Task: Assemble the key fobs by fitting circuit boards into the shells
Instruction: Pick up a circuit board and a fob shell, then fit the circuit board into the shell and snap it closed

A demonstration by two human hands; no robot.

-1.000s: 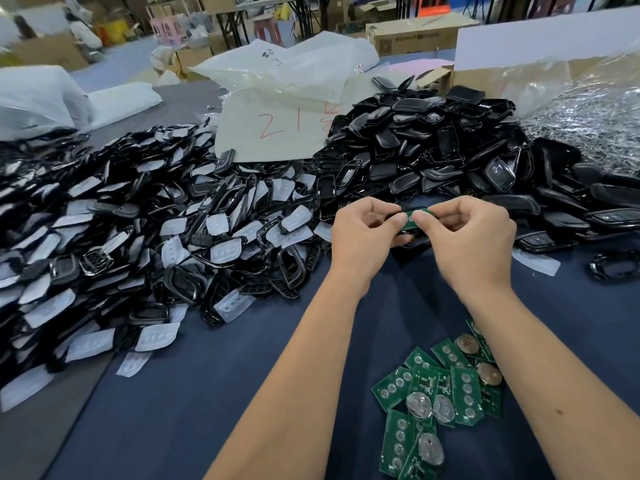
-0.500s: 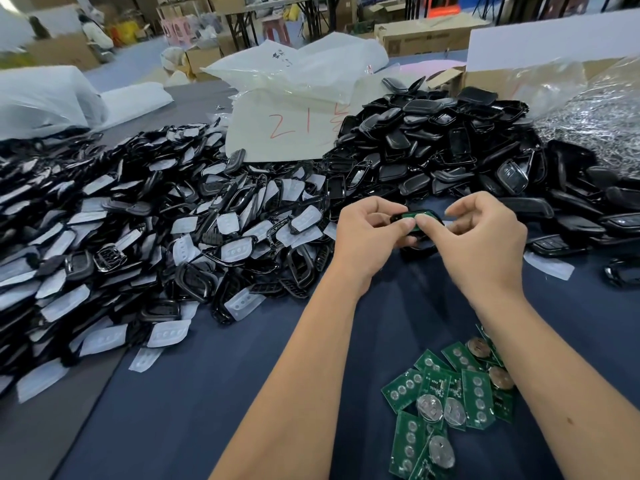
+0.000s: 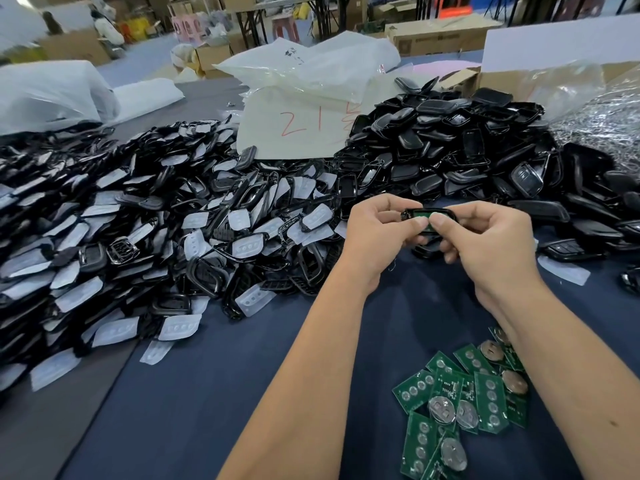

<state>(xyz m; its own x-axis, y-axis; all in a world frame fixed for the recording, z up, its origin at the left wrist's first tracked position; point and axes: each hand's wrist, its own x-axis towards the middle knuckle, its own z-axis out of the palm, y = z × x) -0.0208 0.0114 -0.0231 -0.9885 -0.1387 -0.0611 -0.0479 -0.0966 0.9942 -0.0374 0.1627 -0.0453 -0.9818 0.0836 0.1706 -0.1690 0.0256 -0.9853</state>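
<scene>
Shell [image 3: 429, 216] lying left-right, green board up; left hand [image 3: 377, 233], right hand [image 3: 491, 240] grips pinching it.

Dark blue cloth-covered tabletop [image 3: 214, 393] under my arms. Far side: white plastic bag with red handwritten "21" [image 3: 294, 129], second crumpled white plastic bag [image 3: 308, 64] lying on top of it. Large white bag [image 3: 48, 91] at my far left. Clear plastic bag of shiny silver metal bits [image 3: 602, 116] at my far right, beside open brown cardboard box [image 3: 485, 77]. Beyond tabletop: long brown cardboard carton [image 3: 440, 38], pink plastic stools [image 3: 187, 26], seated person in white top [image 3: 107, 29].
</scene>
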